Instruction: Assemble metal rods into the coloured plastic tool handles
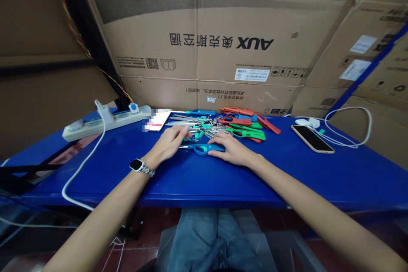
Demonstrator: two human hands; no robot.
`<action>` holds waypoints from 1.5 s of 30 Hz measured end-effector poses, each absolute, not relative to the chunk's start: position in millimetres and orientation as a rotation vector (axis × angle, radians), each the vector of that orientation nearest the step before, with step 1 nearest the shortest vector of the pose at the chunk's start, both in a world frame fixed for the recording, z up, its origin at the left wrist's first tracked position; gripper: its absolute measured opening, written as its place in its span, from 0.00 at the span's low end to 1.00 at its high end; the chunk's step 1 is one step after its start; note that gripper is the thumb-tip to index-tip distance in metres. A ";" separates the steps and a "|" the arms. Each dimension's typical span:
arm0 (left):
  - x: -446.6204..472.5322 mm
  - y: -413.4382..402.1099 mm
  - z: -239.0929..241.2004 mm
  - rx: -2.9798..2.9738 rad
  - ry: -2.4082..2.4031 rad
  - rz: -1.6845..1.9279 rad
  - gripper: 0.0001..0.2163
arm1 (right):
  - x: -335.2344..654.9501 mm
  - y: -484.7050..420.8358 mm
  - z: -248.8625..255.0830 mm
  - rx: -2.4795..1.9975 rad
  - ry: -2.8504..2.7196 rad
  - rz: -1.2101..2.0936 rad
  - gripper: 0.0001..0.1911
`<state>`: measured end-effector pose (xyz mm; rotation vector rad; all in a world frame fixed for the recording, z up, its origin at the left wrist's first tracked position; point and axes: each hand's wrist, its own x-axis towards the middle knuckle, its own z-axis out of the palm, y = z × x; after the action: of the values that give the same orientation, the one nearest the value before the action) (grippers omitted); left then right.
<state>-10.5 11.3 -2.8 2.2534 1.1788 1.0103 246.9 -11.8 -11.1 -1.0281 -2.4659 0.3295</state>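
A blue long-nosed lighter (202, 148) lies on the blue table (287, 170) between my hands. My left hand (170, 142), with a watch on its wrist, rests flat with fingers stretched over the lighter's metal nose end. My right hand (231, 148) lies over the lighter's handle end, fingers curled loosely on it. Just beyond my hands is a pile of similar lighters (236, 124) in red, green and blue, with several metal tubes (188, 121) and small teal caps.
A phone (312, 138) lies screen-up at the right with a white cable (350, 136) looped beside it. A white power strip (105, 121) sits at the left, its cord trailing off the front edge. Large cardboard boxes (223, 42) wall the back.
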 end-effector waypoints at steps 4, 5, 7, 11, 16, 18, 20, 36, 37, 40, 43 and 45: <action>-8.9 9.6 -0.8 2.303 1.189 0.945 0.27 | 247.4 -10.6 -13.5 -1.038 -2.447 0.358 0.17; -8.0 9.0 -0.7 2.330 1.180 0.918 0.27 | 247.6 -10.2 -14.3 -1.037 -2.443 0.361 0.18; -5.7 7.6 -1.7 2.399 1.142 0.872 0.26 | 248.0 -9.0 -16.0 -1.030 -2.433 0.365 0.17; 0.6 4.0 -8.2 2.535 1.044 0.814 0.19 | 248.0 -6.9 -18.3 -1.023 -2.417 0.395 0.16; 5.2 3.7 -15.6 2.586 1.013 0.707 0.19 | 246.7 -8.8 -15.9 -1.088 -2.418 0.403 0.17; 5.0 4.7 -16.7 2.569 1.004 0.715 0.18 | 246.7 -10.7 -12.8 -1.112 -2.431 0.364 0.16; 4.4 5.0 -16.8 2.569 1.010 0.720 0.19 | 246.9 -12.2 -9.1 -1.132 -2.445 0.322 0.16; -0.2 1.0 -2.1 2.690 0.845 0.734 0.12 | 250.8 -22.4 -4.0 -1.134 -2.340 0.483 0.08; -0.7 1.5 -1.9 2.686 0.830 0.733 0.12 | 252.0 -23.9 -3.5 -1.116 -2.339 0.491 0.06; -1.9 2.2 -2.3 2.702 0.807 0.719 0.11 | 255.0 -27.3 -3.3 -1.072 -2.337 0.488 0.04; -2.5 1.6 -2.9 2.735 0.812 0.706 0.11 | 256.1 -27.7 -6.2 -1.036 -2.342 0.422 0.04; -2.8 0.8 -2.6 2.747 0.820 0.694 0.11 | 256.0 -26.7 -9.0 -1.008 -2.344 0.371 0.06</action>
<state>-2.8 0.8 -2.6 2.7468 0.8204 0.6945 256.0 -26.7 -9.0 -1.0083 -2.3445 0.3709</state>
